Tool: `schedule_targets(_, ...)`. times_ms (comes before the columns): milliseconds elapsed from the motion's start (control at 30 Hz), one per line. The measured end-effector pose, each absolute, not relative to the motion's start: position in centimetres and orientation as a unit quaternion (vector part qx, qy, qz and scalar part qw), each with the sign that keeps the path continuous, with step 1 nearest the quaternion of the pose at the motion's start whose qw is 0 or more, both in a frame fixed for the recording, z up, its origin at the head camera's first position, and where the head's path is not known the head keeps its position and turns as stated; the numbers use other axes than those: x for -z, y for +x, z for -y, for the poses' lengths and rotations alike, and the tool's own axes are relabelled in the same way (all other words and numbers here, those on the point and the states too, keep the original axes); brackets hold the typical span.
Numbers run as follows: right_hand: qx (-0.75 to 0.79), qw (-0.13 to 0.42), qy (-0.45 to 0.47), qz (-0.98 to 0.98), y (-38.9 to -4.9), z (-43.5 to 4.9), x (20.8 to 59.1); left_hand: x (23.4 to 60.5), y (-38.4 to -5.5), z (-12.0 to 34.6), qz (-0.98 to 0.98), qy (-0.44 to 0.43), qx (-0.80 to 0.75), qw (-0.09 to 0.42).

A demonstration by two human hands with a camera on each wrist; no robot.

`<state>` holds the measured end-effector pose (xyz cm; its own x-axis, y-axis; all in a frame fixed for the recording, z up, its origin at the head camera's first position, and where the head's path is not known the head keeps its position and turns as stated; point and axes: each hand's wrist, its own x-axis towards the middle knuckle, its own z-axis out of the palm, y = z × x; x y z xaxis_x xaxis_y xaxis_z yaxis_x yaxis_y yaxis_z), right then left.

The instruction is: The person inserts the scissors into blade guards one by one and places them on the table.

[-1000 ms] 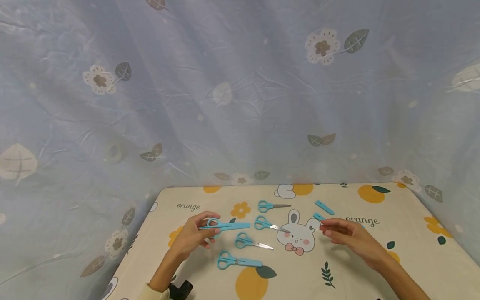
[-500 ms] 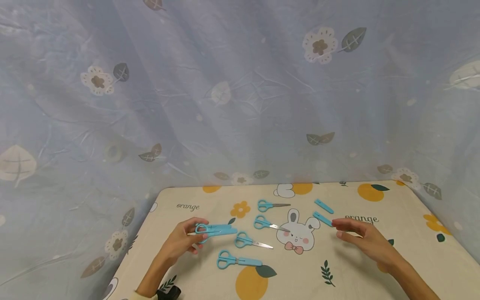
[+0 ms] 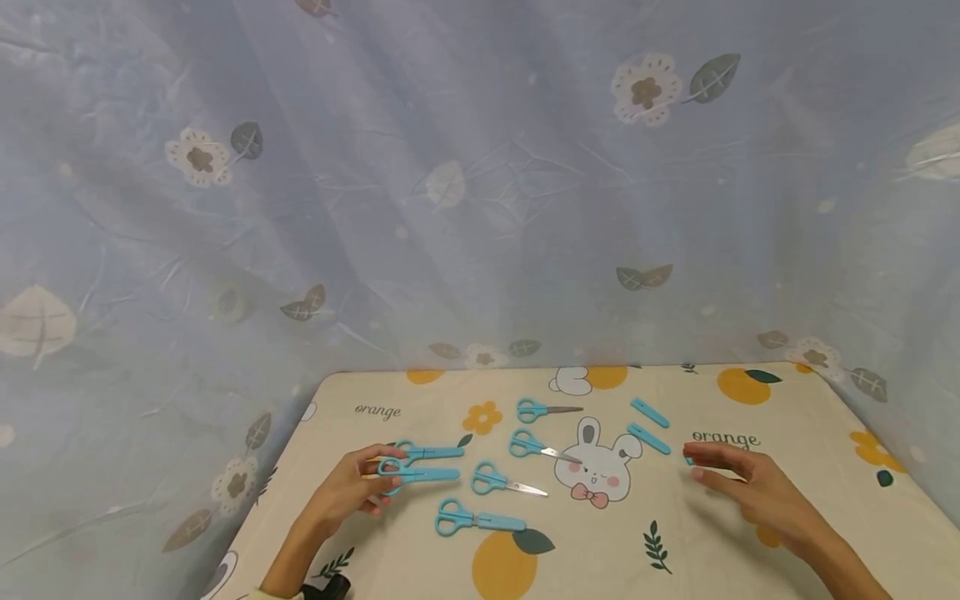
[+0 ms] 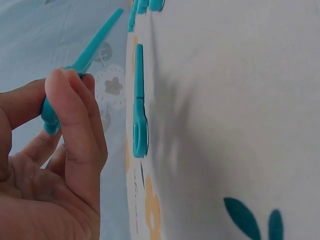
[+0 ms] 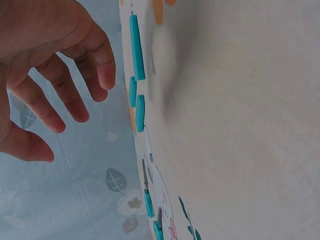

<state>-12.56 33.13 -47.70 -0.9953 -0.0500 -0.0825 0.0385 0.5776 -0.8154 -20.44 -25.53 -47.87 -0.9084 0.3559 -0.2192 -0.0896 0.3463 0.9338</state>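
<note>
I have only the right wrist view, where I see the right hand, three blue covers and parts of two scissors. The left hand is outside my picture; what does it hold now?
Observer: In the head view, the left hand pinches one covered pair of blue scissors.
Operator: Thank you. Are the two uncovered scissors in my view the only ones on the table?
Observer: No, the head view shows three uncovered pairs: a far one, a middle one and a near one, all lying with their tips toward the person's right.
</note>
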Motion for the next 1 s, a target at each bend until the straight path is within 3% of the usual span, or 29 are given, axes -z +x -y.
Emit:
schedule_targets(700, 0.460, 0.058, 0.010, -0.886, -12.5, -33.2, 47.0, 49.1, -20.4, 26.4, -0.790, 0.071, -0.570, 0.216)
schedule_targets(1000, 0.447, 0.051, 0.002, -0.893, -12.4, -33.4, 46.9, 48.9, -20.3, 25.8, -0.840, 0.056, -0.512, 0.169)
